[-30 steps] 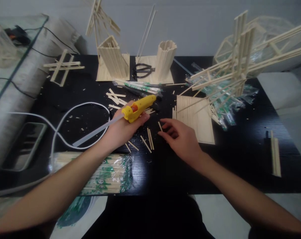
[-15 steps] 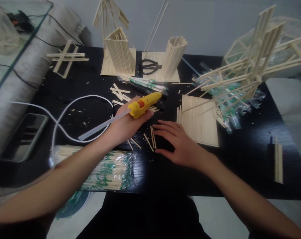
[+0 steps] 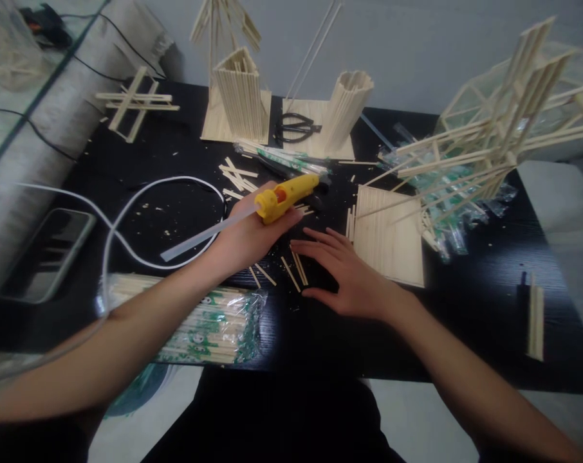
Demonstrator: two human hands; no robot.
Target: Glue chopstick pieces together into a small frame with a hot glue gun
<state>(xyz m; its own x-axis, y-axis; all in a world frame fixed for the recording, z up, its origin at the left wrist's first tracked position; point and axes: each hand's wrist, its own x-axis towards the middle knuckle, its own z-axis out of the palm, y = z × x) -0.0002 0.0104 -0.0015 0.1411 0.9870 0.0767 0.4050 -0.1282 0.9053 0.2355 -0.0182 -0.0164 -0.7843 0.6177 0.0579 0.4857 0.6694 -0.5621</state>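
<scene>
My left hand (image 3: 246,238) is closed around a yellow glue gun (image 3: 286,196) whose nozzle points right and away; a clear glue stick (image 3: 199,235) juts from its back towards the left. My right hand (image 3: 349,273) lies open, fingers stretched flat over the black table (image 3: 465,321), its fingertips beside several short cut wooden sticks (image 3: 294,269). A square panel of glued sticks (image 3: 388,235) lies just right of that hand.
A wrapped pack of chopsticks (image 3: 209,328) lies near the front edge. A white cable (image 3: 127,218) loops at left beside a phone (image 3: 50,254). Stick models (image 3: 240,96) and black scissors (image 3: 294,125) stand at the back. A large stick frame (image 3: 494,141) overhangs the right side.
My right hand went from a loose curl to flat and open, sliding slightly left towards the cut sticks. The left hand keeps the glue gun. The view shifted a little.
</scene>
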